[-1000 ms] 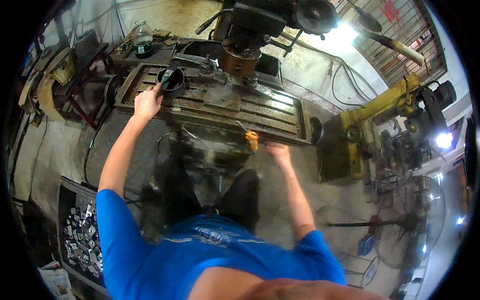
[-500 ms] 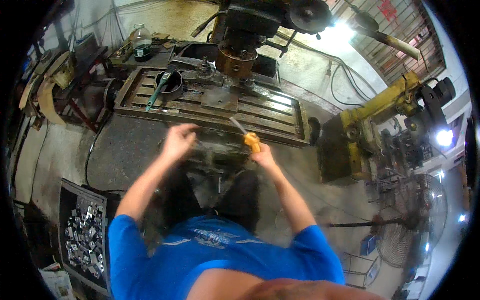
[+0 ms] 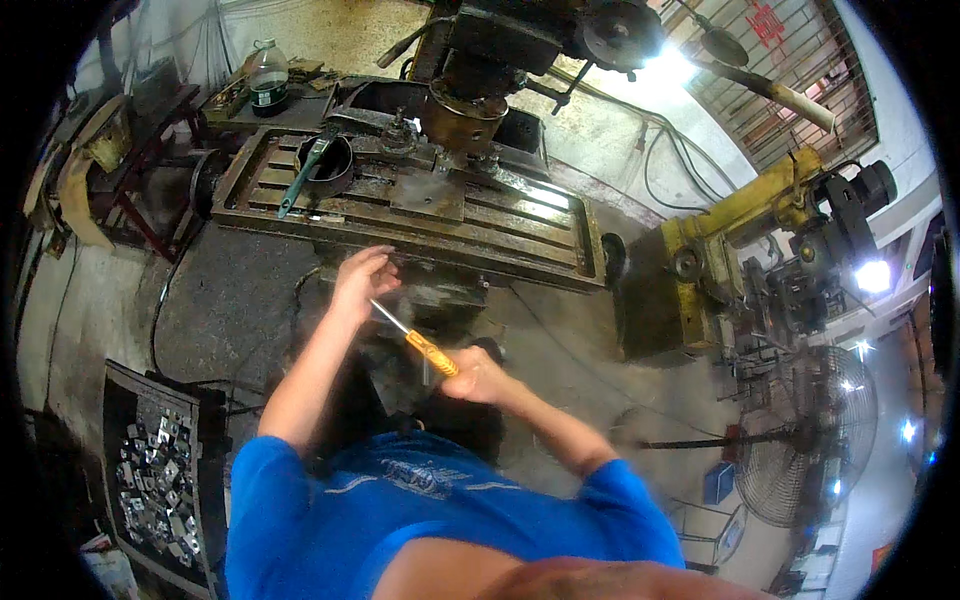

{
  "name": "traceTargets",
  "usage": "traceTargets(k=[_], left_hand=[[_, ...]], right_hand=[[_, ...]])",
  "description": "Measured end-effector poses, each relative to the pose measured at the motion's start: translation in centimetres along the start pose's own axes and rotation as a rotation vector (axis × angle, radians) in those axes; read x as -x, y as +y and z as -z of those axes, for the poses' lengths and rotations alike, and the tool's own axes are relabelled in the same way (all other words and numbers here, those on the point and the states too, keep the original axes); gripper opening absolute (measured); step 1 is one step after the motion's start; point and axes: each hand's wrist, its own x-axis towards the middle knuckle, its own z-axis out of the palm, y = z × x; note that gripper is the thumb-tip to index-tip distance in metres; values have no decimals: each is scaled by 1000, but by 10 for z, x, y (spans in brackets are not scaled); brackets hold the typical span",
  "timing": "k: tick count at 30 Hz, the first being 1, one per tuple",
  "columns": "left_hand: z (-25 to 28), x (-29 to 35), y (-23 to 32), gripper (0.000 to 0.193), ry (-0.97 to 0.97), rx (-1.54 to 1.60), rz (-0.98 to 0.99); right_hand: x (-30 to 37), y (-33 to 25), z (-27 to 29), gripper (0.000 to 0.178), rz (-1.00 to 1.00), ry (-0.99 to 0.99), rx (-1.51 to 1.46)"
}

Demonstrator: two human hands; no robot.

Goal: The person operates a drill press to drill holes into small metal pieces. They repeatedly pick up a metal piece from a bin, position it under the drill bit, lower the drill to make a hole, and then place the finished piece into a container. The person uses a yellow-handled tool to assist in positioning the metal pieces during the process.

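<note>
In front of my body, my right hand (image 3: 476, 375) is closed round the yellow handle of a slim metal-shafted tool (image 3: 432, 352). Its shaft points up and left, and I cannot make out whether it is a file or a screwdriver. The tip ends beside the palm of my left hand (image 3: 364, 284); whether it touches is unclear. My left fingers are loosely bent and apart, and nothing shows between them. Both hands are just short of the front edge of the slotted machine table (image 3: 520, 262).
A milling machine's spindle head (image 3: 465, 115) hangs over the table. A green-handled brush (image 3: 303, 180) leans on a dark round pan (image 3: 335, 165). Left of me, a bin (image 3: 205, 440) holds several small metal blocks. A large bottle (image 3: 268, 75), a yellow machine (image 3: 665, 310) and a fan (image 3: 805, 435) stand around.
My right hand has come down and left, swinging the tool from near the table edge toward my left hand. The left hand has shifted only slightly. The view has moved a little.
</note>
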Motion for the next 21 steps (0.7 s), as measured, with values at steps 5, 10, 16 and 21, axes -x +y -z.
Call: traceTargets(k=[5, 10, 16, 21], left_hand=[[20, 9, -5, 25, 56, -111, 21], [24, 2, -25, 23, 110, -44, 25], [30, 5, -3, 22, 57, -79, 27], [29, 8, 16, 22, 52, -136, 3]], right_hand=[[1, -13, 19, 16, 6, 107, 238], [2, -26, 33, 18, -59, 49, 331], [-41, -23, 98, 31, -359, 101, 574], [-119, -4, 124, 31, -393, 300, 722]])
